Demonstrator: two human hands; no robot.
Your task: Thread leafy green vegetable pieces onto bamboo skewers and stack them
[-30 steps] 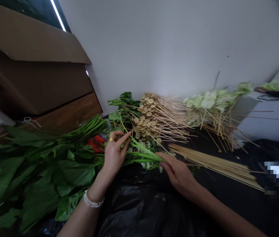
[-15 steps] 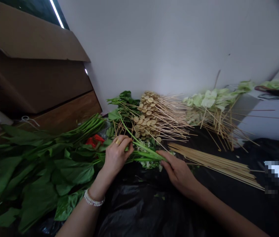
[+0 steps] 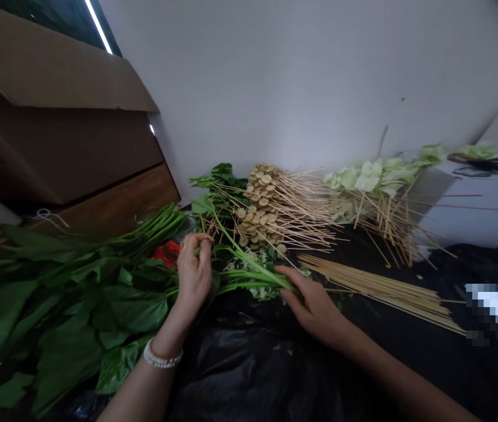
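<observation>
My right hand [image 3: 312, 302] grips the cut ends of a small bunch of leafy greens [image 3: 249, 275], whose long green stems point left. One stem bends up and away to a leaf [image 3: 203, 204] near the back. My left hand [image 3: 196, 266], with a ring and a beaded bracelet, is closed by the leafy end of the bunch. A bit of green shows between its curled fingers; its exact shape is hidden. Beside that hand spreads a big heap of broad-leaved greens [image 3: 68, 310]. Small chopped-looking pieces [image 3: 264, 292] lie under the stems.
Loose bamboo skewers [image 3: 385, 293] lie right of my right hand on black plastic [image 3: 249, 369]. Behind are skewered pale round slices [image 3: 260, 205], skewered cabbage leaves [image 3: 376, 176] and skewered dark greens [image 3: 222, 181]. A cardboard box [image 3: 64, 146] stands at left; a white wall [image 3: 284, 82] closes the back.
My left hand has moved left and slightly up, away from the stems, its fingers still curled. My right hand keeps hold of the bunch in nearly the same place.
</observation>
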